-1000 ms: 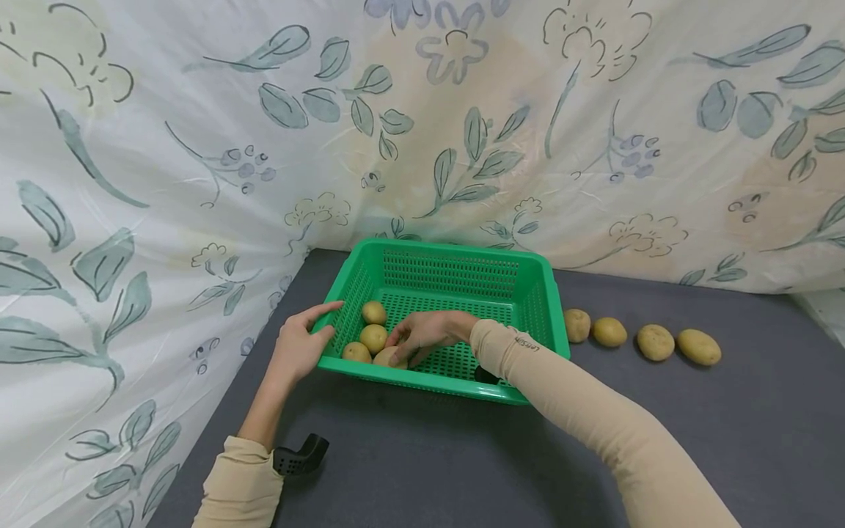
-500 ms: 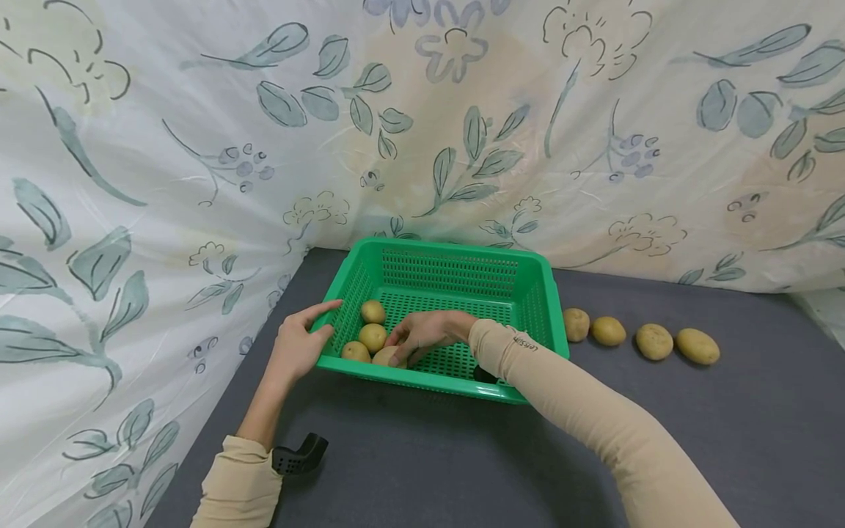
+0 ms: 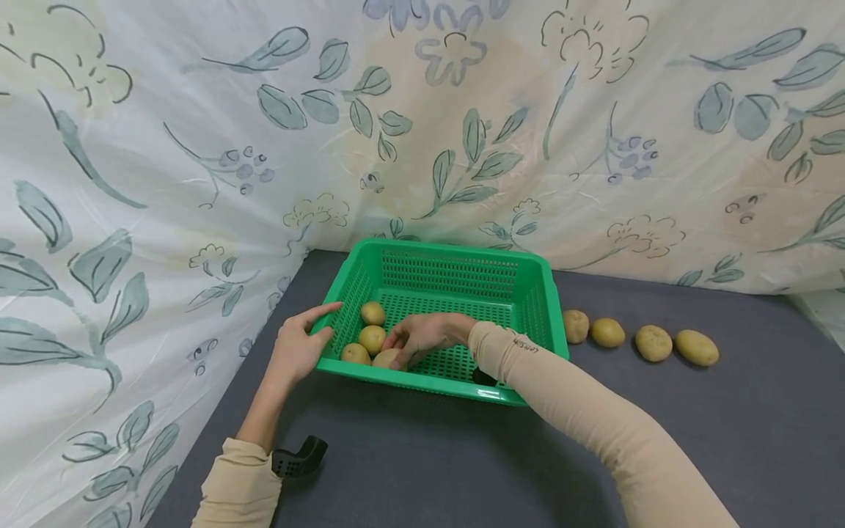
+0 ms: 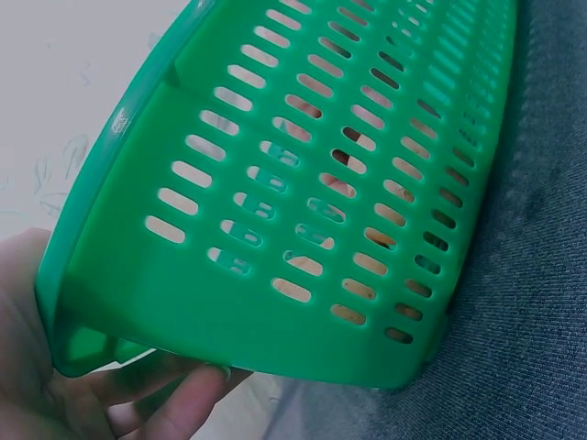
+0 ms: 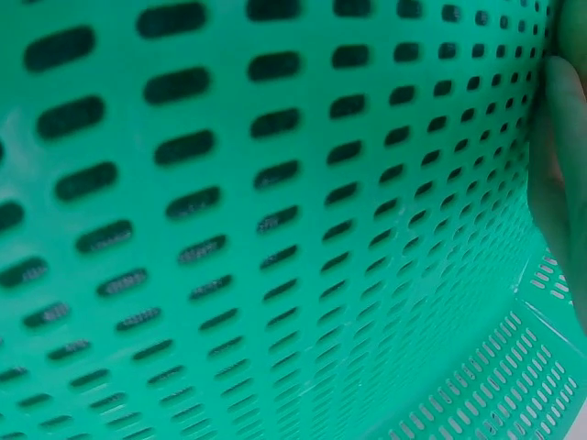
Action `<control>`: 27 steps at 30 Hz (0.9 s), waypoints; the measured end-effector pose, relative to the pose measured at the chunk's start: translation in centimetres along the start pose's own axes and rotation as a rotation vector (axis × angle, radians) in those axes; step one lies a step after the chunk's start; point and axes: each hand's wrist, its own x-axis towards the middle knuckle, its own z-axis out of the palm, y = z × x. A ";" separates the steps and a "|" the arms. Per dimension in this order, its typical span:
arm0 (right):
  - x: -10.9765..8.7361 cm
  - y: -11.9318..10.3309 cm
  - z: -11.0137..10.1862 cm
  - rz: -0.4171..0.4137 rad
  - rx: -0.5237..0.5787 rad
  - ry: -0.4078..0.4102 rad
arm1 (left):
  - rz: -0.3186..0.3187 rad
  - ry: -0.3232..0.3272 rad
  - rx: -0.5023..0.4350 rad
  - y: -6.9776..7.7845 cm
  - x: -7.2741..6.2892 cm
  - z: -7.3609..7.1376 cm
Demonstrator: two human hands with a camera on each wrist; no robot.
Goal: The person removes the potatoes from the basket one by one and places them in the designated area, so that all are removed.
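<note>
A green plastic basket (image 3: pixel 455 389) with slotted walls sits on the dark table. My left hand (image 3: pixel 298 349) grips its left rim, and the left wrist view shows fingers (image 4: pixel 188 401) curled under that rim. Inside, my right hand (image 3: pixel 425 337) holds a potato (image 3: pixel 383 358) in the near left part of the basket, its fingers covering the right side of it. Three other potatoes lie along the left wall: a far one (image 3: pixel 372 314), a middle one (image 3: pixel 372 339) and a near one (image 3: pixel 356 354). In the right wrist view only part of the right hand (image 5: pixel 564 165) shows, at the edge.
Several potatoes stand in a row right of the basket, from one (image 3: pixel 576 326) beside its wall to an oval one (image 3: pixel 697 347) farthest right. A flower-printed cloth (image 3: pixel 462 147) hangs behind and at the left. A black wrist mount (image 3: pixel 300 456) is on the left forearm.
Both hands keep their places, the left on the rim and the right on the potato. Only a tiny shift of the whole view shows.
</note>
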 end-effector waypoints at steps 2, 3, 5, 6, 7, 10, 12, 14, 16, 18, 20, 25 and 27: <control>-0.1 -0.1 0.0 -0.003 -0.011 0.001 | 0.001 -0.002 0.000 0.0 0.0 0.0; -0.2 -0.1 0.0 -0.008 -0.017 0.001 | 0.002 -0.003 0.002 0.1 0.0 0.0; -0.4 -0.2 -0.1 -0.018 -0.023 -0.001 | 0.002 -0.004 0.006 0.1 0.1 0.0; -0.5 -0.2 -0.2 -0.022 -0.024 -0.003 | 0.004 -0.004 0.007 0.1 0.1 0.0; -0.5 -0.2 -0.3 -0.027 -0.023 -0.005 | 0.006 -0.005 0.007 0.2 0.1 0.0; -0.7 -0.2 -0.5 -0.035 -0.013 -0.011 | 0.008 -0.002 0.010 0.3 -0.1 0.0; -0.8 -0.2 -0.7 -0.041 -0.007 -0.009 | 0.008 0.001 0.010 0.3 -0.1 0.0; -0.9 -0.2 -0.9 -0.049 -0.005 0.002 | 0.009 0.005 0.008 0.3 -0.2 0.1; -1.1 -0.3 -1.1 -0.060 -0.005 0.017 | 0.008 0.003 0.009 0.1 -0.2 0.2; -1.4 -0.4 -1.4 -0.074 0.009 0.038 | 0.004 0.000 0.008 0.0 -0.2 0.2; -1.6 -0.6 -1.8 -0.090 0.037 0.062 | -0.007 -0.004 0.006 0.0 -0.2 0.1; -2.5 -0.9 -2.7 -0.116 0.128 0.133 | -0.008 -0.004 0.010 -0.1 -0.2 0.0; -2.9 -0.9 -3.0 -0.118 0.143 0.152 | -0.006 -0.006 0.012 -0.1 -0.2 0.0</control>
